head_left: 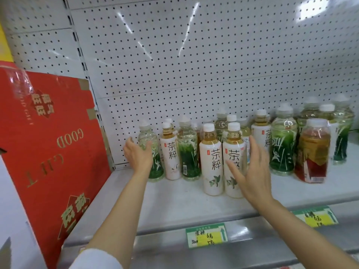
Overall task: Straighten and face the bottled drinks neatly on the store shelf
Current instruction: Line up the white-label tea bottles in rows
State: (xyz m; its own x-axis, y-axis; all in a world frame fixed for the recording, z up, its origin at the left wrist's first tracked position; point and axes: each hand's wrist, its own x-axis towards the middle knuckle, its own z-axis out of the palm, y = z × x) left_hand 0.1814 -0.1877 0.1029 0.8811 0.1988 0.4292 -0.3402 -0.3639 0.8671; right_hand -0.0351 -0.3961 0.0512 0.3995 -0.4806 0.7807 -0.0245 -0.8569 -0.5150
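red gift box [48,148] left, upside-down | pegboard [194,55] behind | green-yellow price tags [206,234] [315,216] front rail

1. Front bottles [211,162]: white labels, black characters, grey-green leaf sprig, amber liquid above, white caps.
2. Clear bottles [188,152]: green grass-blade print.
3. Right-hand bottle [312,152]: red and gold label.
4. Back panel [194,55]: white, dotted with dark holes.
5. Carton [52,142]: red, gold lettering.
6. Price tags [206,234]: green border, yellow centre.
7. Shelf [174,200]: pale grey-white.
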